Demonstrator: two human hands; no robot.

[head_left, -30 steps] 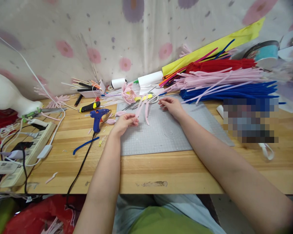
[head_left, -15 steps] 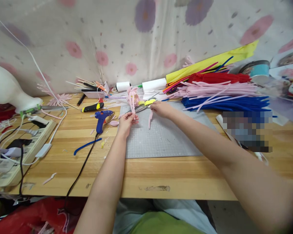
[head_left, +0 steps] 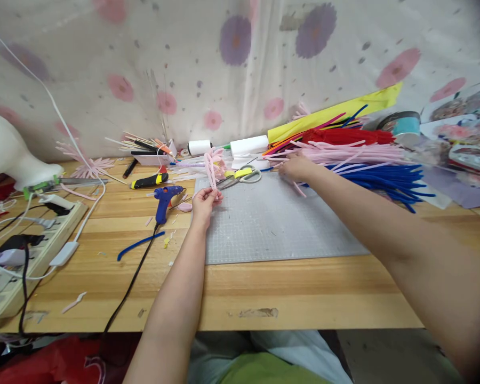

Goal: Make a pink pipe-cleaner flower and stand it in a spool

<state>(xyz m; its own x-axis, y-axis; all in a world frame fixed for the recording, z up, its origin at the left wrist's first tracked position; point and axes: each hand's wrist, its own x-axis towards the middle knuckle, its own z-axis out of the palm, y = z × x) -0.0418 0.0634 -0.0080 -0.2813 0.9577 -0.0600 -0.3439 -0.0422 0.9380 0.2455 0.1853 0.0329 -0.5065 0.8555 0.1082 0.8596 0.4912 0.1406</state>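
Note:
My left hand [head_left: 206, 205] is closed in a pinch around looped pink pipe cleaners [head_left: 213, 173], which stand up above the fingers over the left side of the grey cutting mat [head_left: 264, 229]. My right hand [head_left: 296, 168] reaches to the near-left end of a bundle of pink pipe cleaners [head_left: 356, 154]. Its fingers are partly hidden. A short pink pipe cleaner [head_left: 300, 190] hangs from under them. Between the hands lie scissors [head_left: 250, 175] with grey handles and something yellow on them.
A blue glue gun [head_left: 165, 202] and a yellow-black cutter [head_left: 149, 181] lie left of the mat. Blue pipe cleaners [head_left: 388, 184] and red ones [head_left: 348, 136] are piled at the right. A power strip [head_left: 60, 229] with cables lines the left edge; a white foam head [head_left: 12, 154] stands behind.
My right hand has moved right, from beside the scissors to the pink bundle, with the short pink pipe cleaner still hanging from it. My left hand keeps its hold, nearly unmoved.

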